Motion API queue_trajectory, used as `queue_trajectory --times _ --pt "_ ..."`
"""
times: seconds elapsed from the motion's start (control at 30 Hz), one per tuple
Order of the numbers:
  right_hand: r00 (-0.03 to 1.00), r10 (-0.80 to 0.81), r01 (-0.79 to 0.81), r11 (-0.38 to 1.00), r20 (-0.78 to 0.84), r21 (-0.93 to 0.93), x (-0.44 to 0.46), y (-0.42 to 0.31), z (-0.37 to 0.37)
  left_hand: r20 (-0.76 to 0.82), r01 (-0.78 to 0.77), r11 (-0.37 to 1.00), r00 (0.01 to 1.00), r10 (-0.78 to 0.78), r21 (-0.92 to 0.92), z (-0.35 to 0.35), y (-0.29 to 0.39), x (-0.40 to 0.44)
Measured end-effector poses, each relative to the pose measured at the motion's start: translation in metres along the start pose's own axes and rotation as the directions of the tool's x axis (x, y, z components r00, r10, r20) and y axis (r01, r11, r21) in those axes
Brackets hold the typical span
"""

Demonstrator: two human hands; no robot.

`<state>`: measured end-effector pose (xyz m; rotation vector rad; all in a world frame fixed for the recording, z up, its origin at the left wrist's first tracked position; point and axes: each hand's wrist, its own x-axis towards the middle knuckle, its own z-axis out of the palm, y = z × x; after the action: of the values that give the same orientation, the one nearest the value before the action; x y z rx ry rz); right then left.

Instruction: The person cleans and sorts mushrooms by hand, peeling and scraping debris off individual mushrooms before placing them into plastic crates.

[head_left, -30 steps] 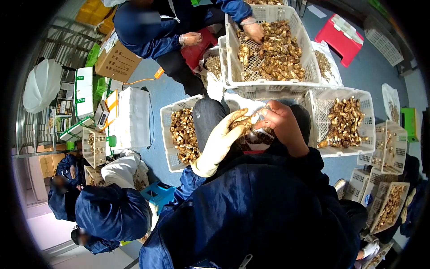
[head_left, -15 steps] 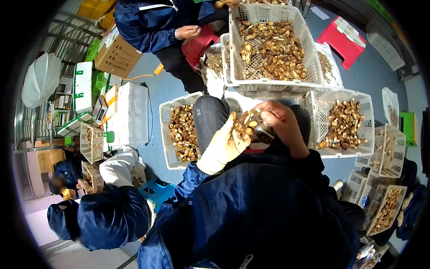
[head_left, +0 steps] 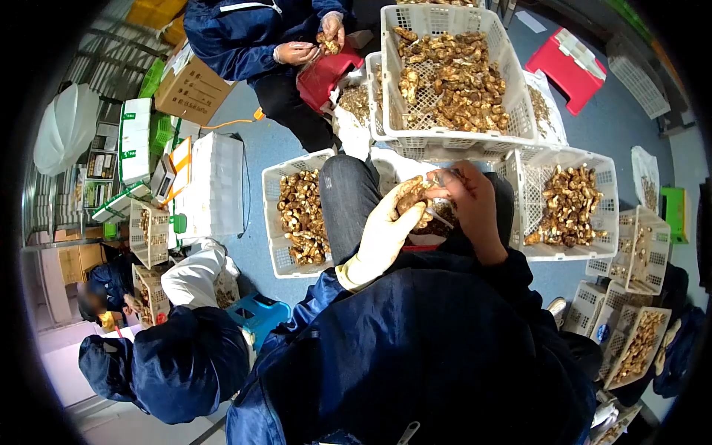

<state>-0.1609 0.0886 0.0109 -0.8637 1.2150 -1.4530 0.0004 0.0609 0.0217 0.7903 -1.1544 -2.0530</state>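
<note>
In the head view my left hand [head_left: 384, 231], in a pale glove, is wrapped round a brown, soil-marked mushroom [head_left: 412, 194] above my lap. My right hand [head_left: 475, 208], which looks bare, meets it from the right with fingers bent and pinched. What those right fingertips hold, if anything, is blurred and partly hidden. Below the hands lies a dark heap of scraps [head_left: 432, 227], with a thin pale strip in front of it. A white crate of mushrooms [head_left: 268, 222] stands by my left knee, and another crate [head_left: 610, 222] by my right.
Ahead, a large white crate [head_left: 523, 96] holds many mushrooms. Across from me a co-worker's hands [head_left: 311, 48] hold a mushroom beside a red stool [head_left: 315, 85]. Another red stool [head_left: 564, 70] stands at the right. A co-worker in blue [head_left: 185, 363] sits at my left by a blue stool [head_left: 259, 315].
My left hand has turned and shifted slightly right, covering more of the mushroom. My right hand's fingers have bent closer to it. Opposite, the co-worker's hands have come together round a mushroom.
</note>
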Motion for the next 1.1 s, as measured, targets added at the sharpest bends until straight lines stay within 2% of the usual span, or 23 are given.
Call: queue_trajectory --times 0.03,0.07,0.17,0.23,0.27,0.3,0.33,0.4,0.43,0.53,0.57,0.63,0.7,0.73,0.77,0.8,0.83,0.87,0.93,1.0,1.03,1.1 --pt "0.999 0.049 -0.048 0.998 -0.007 0.042 -0.001 -0.003 -0.001 0.06 0.024 0.999 0.998 -0.021 -0.045 0.002 0.01 0.001" --pt "1.0 0.027 -0.027 0.999 -0.008 0.041 -0.002 -0.002 0.0 0.121 0.051 0.995 0.992 -0.04 -0.09 0.002 0.015 0.0" --pt "0.996 -0.083 0.083 0.996 0.016 -0.014 -0.001 0.005 0.0 0.095 0.114 0.954 0.991 -0.091 -0.277 -0.009 0.006 -0.004" --pt "0.976 -0.204 0.211 0.971 0.073 -0.113 0.0 0.009 0.001 0.103 0.127 0.964 0.989 -0.105 -0.236 -0.012 0.002 0.001" --pt "0.983 -0.178 0.185 0.96 0.052 -0.208 -0.001 0.007 0.001 0.107 0.132 0.968 0.988 -0.111 -0.214 -0.011 0.002 0.002" --pt "0.988 -0.153 0.155 0.941 0.029 -0.301 -0.003 0.002 0.002 0.063 0.107 0.991 0.993 -0.102 -0.085 -0.009 0.004 0.001" --pt "0.991 -0.131 0.122 0.912 0.002 -0.391 -0.004 0.0 0.003 0.045 0.086 0.994 0.996 -0.084 -0.068 -0.007 0.003 0.0" --pt "0.998 -0.032 0.028 0.997 -0.061 -0.065 -0.004 0.002 0.005 0.009 0.045 0.998 0.999 -0.044 -0.034 -0.004 0.002 -0.001" --pt "0.997 0.023 -0.015 0.994 -0.077 0.105 -0.003 0.003 0.005 0.003 0.016 0.997 1.0 -0.016 -0.072 -0.001 0.003 -0.003" --pt "0.999 -0.041 0.04 0.995 0.013 0.093 -0.004 0.002 0.003 0.02 -0.017 0.998 1.0 0.019 -0.062 0.002 0.008 -0.003" --pt "0.994 -0.102 0.103 0.991 0.026 -0.083 -0.004 0.0 0.003 0.006 -0.011 1.0 1.0 0.012 -0.018 0.002 0.007 -0.003" --pt "0.975 -0.209 0.22 0.88 0.074 -0.42 -0.008 -0.006 0.003 -0.018 0.006 0.998 1.0 -0.005 0.067 -0.001 0.001 -0.002" --pt "0.993 -0.119 0.116 0.986 -0.01 -0.12 -0.005 0.0 0.001 0.069 0.082 0.996 0.994 -0.079 -0.046 -0.008 0.001 -0.001" --pt "0.997 -0.065 0.067 0.997 -0.037 0.04 -0.003 0.001 0.001 0.113 0.122 0.988 0.987 -0.11 -0.099 -0.011 0.002 -0.001" --pt "0.998 -0.043 0.047 0.994 -0.041 0.097 -0.002 0.001 0.001 0.13 0.17 0.943 0.982 -0.137 -0.288 -0.011 0.004 -0.003" --pt "0.999 -0.02 0.026 0.988 -0.04 0.153 -0.002 0.001 0.0 0.052 0.337 0.846 0.936 -0.347 -0.413 -0.024 -0.004 -0.002" --pt "0.999 0.003 0.005 0.978 -0.039 0.208 -0.001 0.0 -0.002 0.197 0.384 0.72 0.922 -0.334 -0.577 -0.03 -0.002 0.0" --pt "0.999 -0.027 0.029 0.996 -0.025 0.089 -0.001 -0.002 -0.005 0.334 0.44 0.558 0.898 -0.288 -0.703 -0.033 -0.001 0.001" --pt "0.997 -0.078 0.079 0.986 0.013 -0.147 -0.001 -0.005 -0.012 0.348 0.487 0.469 0.868 -0.354 -0.737 -0.036 -0.001 0.0" --pt "0.969 -0.198 0.227 0.949 0.148 -0.218 -0.002 -0.004 -0.015 0.39 0.531 0.398 0.837 -0.384 -0.748 -0.041 -0.004 0.0" --pt "0.943 -0.252 0.303 0.921 0.217 -0.246 -0.003 -0.005 -0.015 0.354 0.528 0.399 0.83 -0.432 -0.75 -0.041 -0.006 0.001" --pt "0.86 -0.381 0.494 0.791 0.341 -0.361 -0.001 -0.013 -0.012 0.388 0.556 0.375 0.812 -0.436 -0.742 -0.042 -0.007 0.001"
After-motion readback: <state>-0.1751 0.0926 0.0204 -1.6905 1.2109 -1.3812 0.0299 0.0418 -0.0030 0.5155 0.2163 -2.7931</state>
